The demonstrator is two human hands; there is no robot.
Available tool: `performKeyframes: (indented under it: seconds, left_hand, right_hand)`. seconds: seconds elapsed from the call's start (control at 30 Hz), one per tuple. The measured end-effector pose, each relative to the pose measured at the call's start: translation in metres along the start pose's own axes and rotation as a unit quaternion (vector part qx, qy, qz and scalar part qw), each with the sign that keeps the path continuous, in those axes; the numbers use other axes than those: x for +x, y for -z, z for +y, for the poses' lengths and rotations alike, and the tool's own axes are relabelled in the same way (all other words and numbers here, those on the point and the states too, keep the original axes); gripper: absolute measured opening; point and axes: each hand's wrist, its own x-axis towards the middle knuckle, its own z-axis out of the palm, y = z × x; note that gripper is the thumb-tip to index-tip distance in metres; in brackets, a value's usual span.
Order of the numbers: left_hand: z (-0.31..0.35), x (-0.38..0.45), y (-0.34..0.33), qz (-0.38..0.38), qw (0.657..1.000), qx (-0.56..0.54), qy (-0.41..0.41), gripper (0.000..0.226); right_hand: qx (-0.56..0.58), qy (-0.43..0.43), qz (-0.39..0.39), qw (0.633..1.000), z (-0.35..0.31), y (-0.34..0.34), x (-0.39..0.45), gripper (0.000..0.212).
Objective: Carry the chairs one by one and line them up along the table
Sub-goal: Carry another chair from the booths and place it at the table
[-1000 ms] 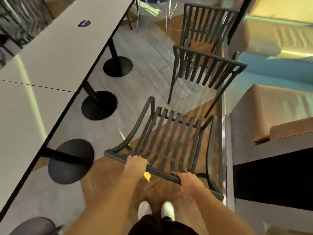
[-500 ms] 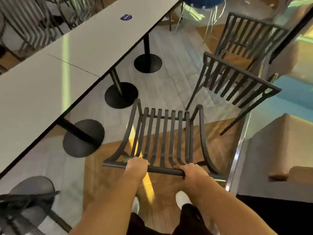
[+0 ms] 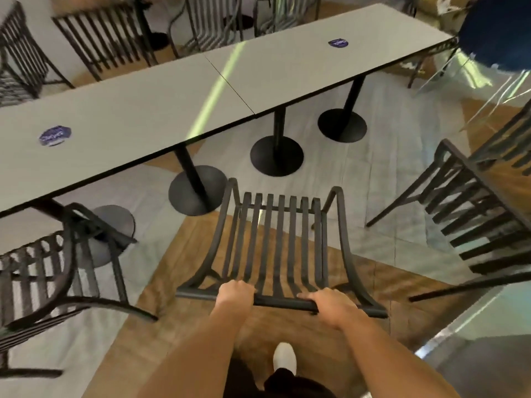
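A black slatted metal chair (image 3: pixel 280 242) is right in front of me, its seat pointing toward the long grey table (image 3: pixel 161 110). My left hand (image 3: pixel 234 293) and my right hand (image 3: pixel 327 304) both grip the top rail of its backrest. The chair's front edge is close to the table's near side, beside the round black pedestal bases (image 3: pixel 277 155). Another black chair (image 3: pixel 57 268) stands at the table to my left.
More black slatted chairs (image 3: pixel 474 214) stand to the right, off the table. Several chairs (image 3: pixel 106 44) line the table's far side. A dark blue round object (image 3: pixel 497 33) is at the top right. My white shoe (image 3: pixel 284 357) shows below on the wooden floor.
I have turned left to face the table squarely, carrying the chair with both hands. The left-hand chair has come into view and the right-hand chairs have slid toward the frame's edge.
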Motion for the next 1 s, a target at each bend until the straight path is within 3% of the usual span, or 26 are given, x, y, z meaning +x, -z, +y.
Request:
performKeyframes:
  seconds: [0.23, 0.5, 1.0]
  left_hand:
    - [-0.01, -0.034, -0.018, -0.001, 0.994, -0.064, 0.084, 0.044]
    - [-0.055, -0.054, -0.027, -0.034, 0.977, -0.125, 0.172, 0.032]
    - [-0.153, -0.01, -0.002, 0.002, 0.96, -0.198, 0.196, 0.03]
  right_hand:
    - [-0.097, 0.073, 0.002, 0.993, -0.032, 0.028, 0.018, 0.082]
    - [-0.142, 0.15, -0.016, 0.978, -0.096, 0.053, 0.052, 0.077]
    - [-0.183, 0.169, -0.017, 0.968, -0.185, 0.113, 0.139, 0.078]
